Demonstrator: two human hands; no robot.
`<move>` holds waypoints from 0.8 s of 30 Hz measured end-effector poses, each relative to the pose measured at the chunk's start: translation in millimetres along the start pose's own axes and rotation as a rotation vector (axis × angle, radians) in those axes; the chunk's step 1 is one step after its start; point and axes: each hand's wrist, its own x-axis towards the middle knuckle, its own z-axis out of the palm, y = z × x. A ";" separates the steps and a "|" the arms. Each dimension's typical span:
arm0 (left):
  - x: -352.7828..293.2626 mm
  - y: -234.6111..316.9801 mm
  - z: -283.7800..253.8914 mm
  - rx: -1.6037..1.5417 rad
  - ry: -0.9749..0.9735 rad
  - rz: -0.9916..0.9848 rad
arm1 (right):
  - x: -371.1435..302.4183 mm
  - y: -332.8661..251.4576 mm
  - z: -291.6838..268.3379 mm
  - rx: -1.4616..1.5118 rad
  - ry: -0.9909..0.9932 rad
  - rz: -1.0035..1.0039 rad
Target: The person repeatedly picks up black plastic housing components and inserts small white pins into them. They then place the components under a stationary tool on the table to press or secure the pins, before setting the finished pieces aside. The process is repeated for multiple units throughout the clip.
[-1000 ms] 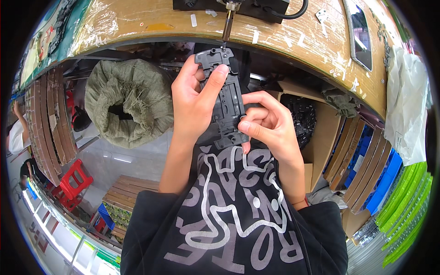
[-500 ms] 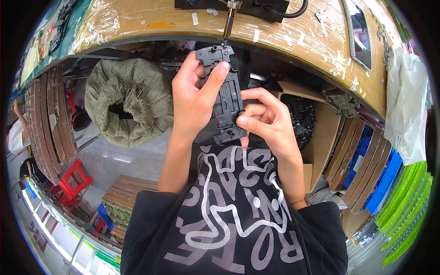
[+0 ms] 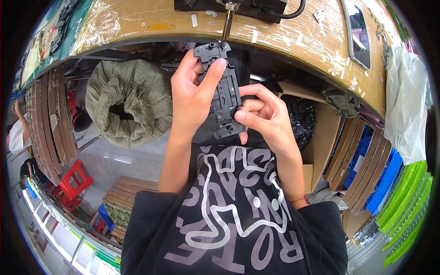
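Between my hands is a long black moulded plastic part point(image 3: 224, 94), tilted slightly, with ribs, bosses and screw holes facing up. My left hand point(image 3: 195, 94) is closed on its upper left side, the thumb lying across its face. Lower down, my right hand point(image 3: 266, 112) pinches its right edge between thumb and fingers. A metal screwdriver bit point(image 3: 227, 25) comes down from a black bench-mounted fixture point(image 3: 252, 10) and its tip meets the top right corner of the part. Whether a screw sits under the tip is too small to tell.
The wooden bench point(image 3: 151, 23) spans the far side, with tape scraps and a phone point(image 3: 358, 34). A green woven sack point(image 3: 105, 91) stands left. Right, a cardboard box point(image 3: 323, 137) holds small black parts. Stacked trays point(image 3: 366, 169) and a red stool point(image 3: 75, 178) flank me.
Both hands and the black plastic part have shifted slightly up and left. The part's top right corner now sits right under the bit; the grip is the same.
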 end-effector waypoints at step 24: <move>0.2 5.5 2.5 -0.061 0.026 -0.060 | -4.6 -11.7 8.0 -0.019 0.032 0.009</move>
